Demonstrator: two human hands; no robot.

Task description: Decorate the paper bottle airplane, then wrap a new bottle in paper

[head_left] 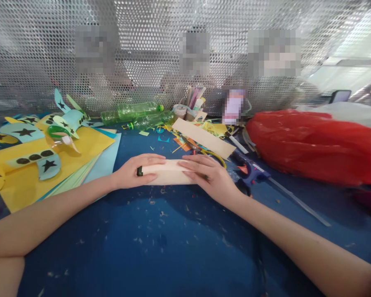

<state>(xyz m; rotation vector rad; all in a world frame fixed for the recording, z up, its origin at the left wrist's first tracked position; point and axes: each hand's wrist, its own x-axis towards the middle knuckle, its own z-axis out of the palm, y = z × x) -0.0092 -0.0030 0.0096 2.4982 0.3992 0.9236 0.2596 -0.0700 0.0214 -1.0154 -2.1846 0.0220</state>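
Note:
A cream paper roll [170, 175] lies crosswise between my hands, just above the blue table or on it; I cannot tell which. My left hand [135, 171] is wrapped round its left end, fingers on top and thumb along the near side. A small dark piece shows at that end, partly covered by the hand. On the right end, my right hand [212, 178] presses with its fingers laid over the top and front. Just behind the roll are a flat cream strip [204, 138] and yellow-handled scissors [216, 156], partly covered.
A blue glue gun [253, 173] with a glue stick lies to the right, before a red plastic bag [315, 144]. Paper planes [24, 132] rest on coloured sheets [102, 144] at left. Green bottles [139, 110], paper scraps and a phone [234, 106] line the perforated metal screen [160, 49].

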